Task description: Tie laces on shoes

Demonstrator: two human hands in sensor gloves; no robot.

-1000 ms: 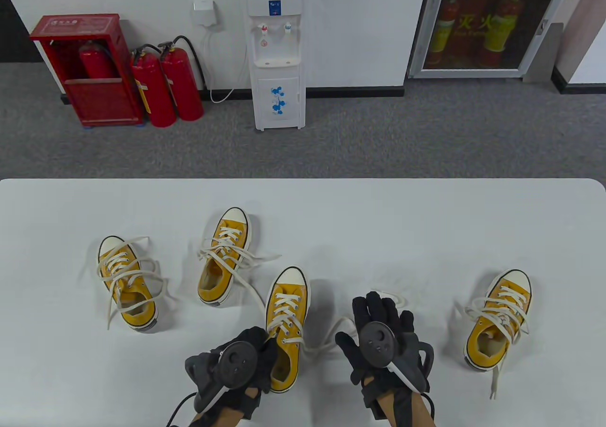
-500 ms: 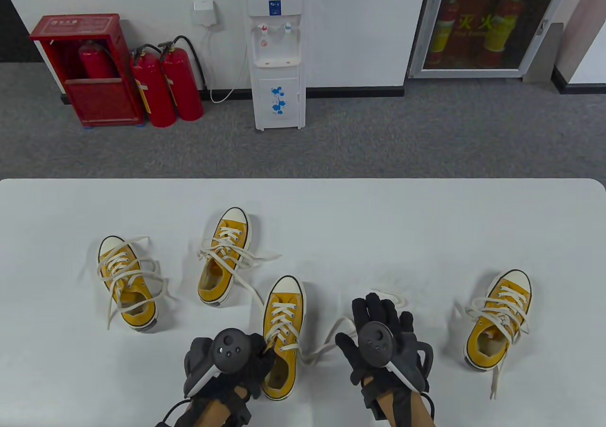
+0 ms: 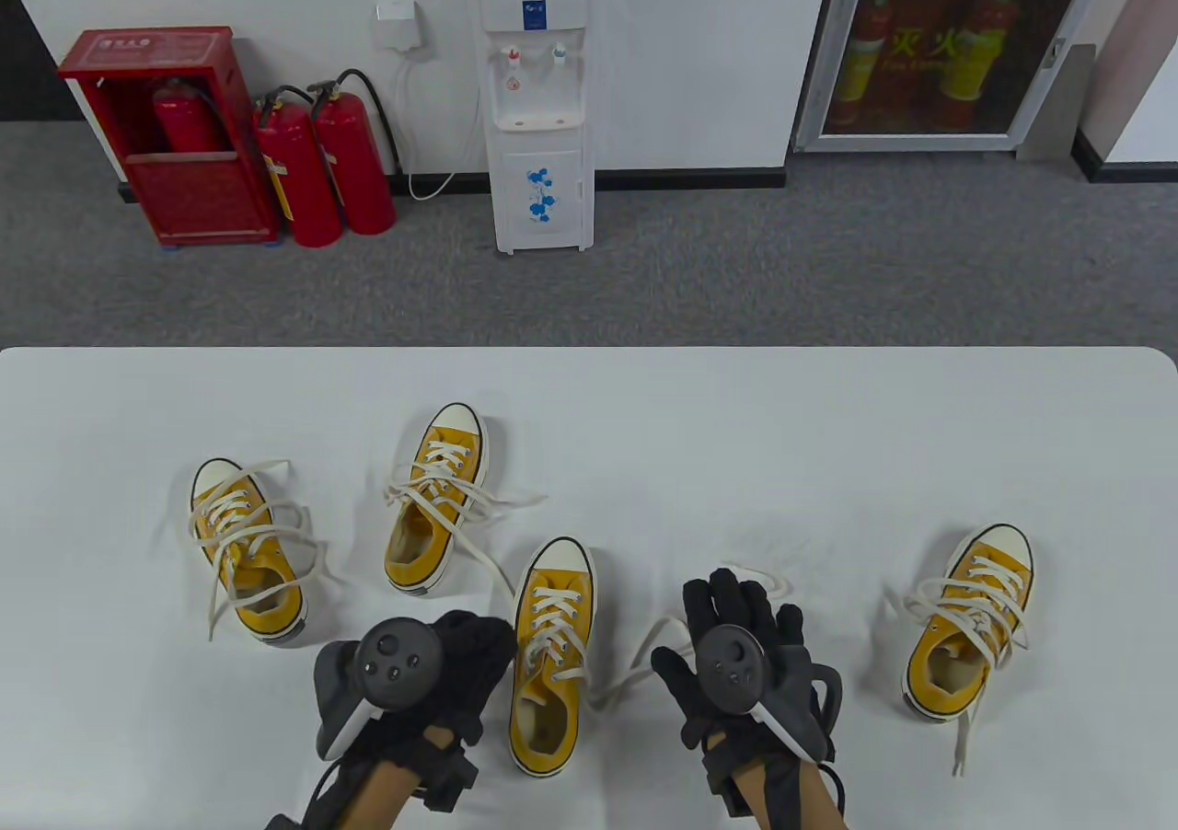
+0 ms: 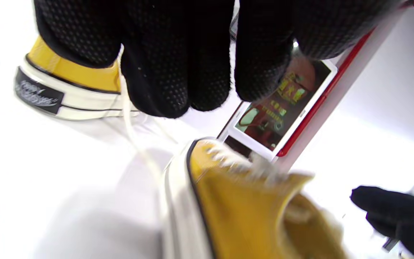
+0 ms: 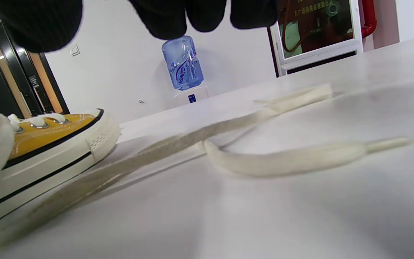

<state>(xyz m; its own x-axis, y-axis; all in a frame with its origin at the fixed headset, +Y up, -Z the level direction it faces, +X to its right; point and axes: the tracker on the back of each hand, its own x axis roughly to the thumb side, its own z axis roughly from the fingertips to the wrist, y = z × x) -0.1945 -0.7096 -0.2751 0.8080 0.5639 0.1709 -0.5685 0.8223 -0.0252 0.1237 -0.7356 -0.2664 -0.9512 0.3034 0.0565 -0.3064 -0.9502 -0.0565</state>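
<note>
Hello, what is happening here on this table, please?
A person in black sensor gloves works on four yellow canvas sneakers with loose cream laces. The left hand is beside the nearest sneaker, touching nothing visibly. The right hand lies flat over that sneaker's lace on the white table. No bow is visible.

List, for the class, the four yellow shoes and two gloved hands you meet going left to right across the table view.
Far-left shoe → left hand and second shoe, too close to order → middle shoe → right hand → far-right shoe.
</note>
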